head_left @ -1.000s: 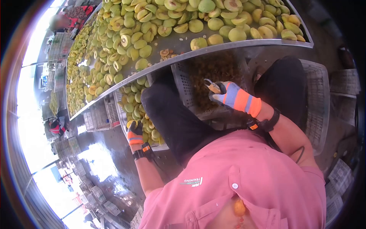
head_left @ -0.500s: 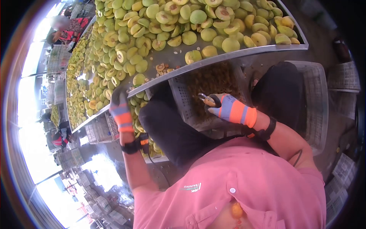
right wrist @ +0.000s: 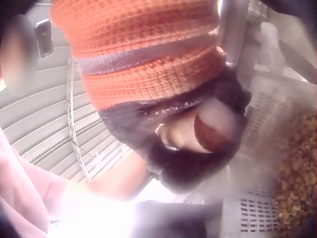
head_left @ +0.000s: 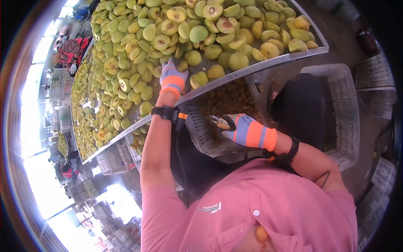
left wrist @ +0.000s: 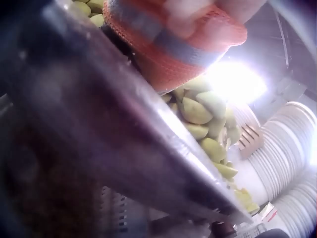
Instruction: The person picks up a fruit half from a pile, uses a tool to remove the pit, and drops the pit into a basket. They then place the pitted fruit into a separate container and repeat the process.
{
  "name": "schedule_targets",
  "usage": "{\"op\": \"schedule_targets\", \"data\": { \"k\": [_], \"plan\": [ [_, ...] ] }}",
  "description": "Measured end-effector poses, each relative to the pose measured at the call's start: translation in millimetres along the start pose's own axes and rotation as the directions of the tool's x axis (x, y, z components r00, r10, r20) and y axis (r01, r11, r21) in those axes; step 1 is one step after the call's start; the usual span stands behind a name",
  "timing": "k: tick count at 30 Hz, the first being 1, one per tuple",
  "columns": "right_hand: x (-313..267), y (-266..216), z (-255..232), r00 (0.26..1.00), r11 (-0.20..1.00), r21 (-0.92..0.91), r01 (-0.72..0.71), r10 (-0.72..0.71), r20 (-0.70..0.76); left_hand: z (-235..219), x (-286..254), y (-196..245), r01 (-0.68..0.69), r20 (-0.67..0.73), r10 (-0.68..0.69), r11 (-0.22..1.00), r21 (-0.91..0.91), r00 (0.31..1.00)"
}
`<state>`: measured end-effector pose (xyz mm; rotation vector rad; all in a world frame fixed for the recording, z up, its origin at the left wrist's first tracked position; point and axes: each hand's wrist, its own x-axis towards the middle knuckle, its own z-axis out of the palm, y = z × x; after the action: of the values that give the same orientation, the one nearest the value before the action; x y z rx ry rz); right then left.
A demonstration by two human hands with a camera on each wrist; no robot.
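My gloved left hand [head_left: 173, 79] reaches over the metal rim among the cut green fruit [head_left: 149, 31] on the table, its fingers stretched toward the pieces. In the left wrist view only the orange and grey glove cuff [left wrist: 173, 42] shows, and its fingers are hidden. Lower down, my gloved right hand [head_left: 247, 129] grips a wooden-handled tool [head_left: 221, 122] with a curved metal end. The right wrist view shows the butt of the wooden handle [right wrist: 185, 134] inside curled dark-palmed fingers. Below that hand stands a plastic crate [head_left: 195, 126] with brown pits and scraps.
The table's raised metal rim [head_left: 252, 67] runs between me and the fruit. Another crate [head_left: 350, 113] stands beside my right knee [head_left: 300, 101]. Under the table at left are more crates [head_left: 113, 161]. Other people [head_left: 73, 52] work at the far left.
My left hand has left the crate of fruit pieces below the table, where it held a yellowish piece, and moved up over the rim onto the table. The right hand keeps its tool, nearly still.
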<state>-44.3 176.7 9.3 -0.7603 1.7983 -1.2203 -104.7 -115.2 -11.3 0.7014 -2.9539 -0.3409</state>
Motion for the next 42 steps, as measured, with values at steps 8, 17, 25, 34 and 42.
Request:
{"op": "schedule_targets", "data": {
  "k": [8, 17, 25, 34, 42],
  "plan": [
    [8.5, -3.8, -8.9, 0.985, 0.748, 0.663, 0.032, 0.088, -0.147, -44.1, -91.4, 31.1, -0.351, -0.202, 0.287, 0.746, -0.566, 0.936],
    [16.8, -6.7, -16.1, 0.974, 0.641, 0.767, -0.027, 0.191, -0.126, -55.0, -128.8, 72.6, -0.584, -0.153, 0.578, 0.702, -0.409, 0.802],
    [9.9, -19.2, -29.0, 0.986, 0.716, 0.689, -0.110, 0.164, -0.014, -59.1, -130.5, 67.3, -0.527, -0.157, 0.520, 0.707, -0.473, 0.839],
    [15.4, -6.5, -12.8, 0.975, 0.575, 0.808, -0.127, 0.222, -0.004, -89.4, -109.6, -103.4, 0.130, -0.163, -0.122, 0.991, 0.042, 0.979],
    [20.3, 7.3, -1.6, 0.977, 0.661, 0.723, -0.202, 0.187, 0.101, -103.2, -104.9, -213.0, 0.394, -0.166, -0.358, 0.859, 0.327, 0.919]
  ]
}}
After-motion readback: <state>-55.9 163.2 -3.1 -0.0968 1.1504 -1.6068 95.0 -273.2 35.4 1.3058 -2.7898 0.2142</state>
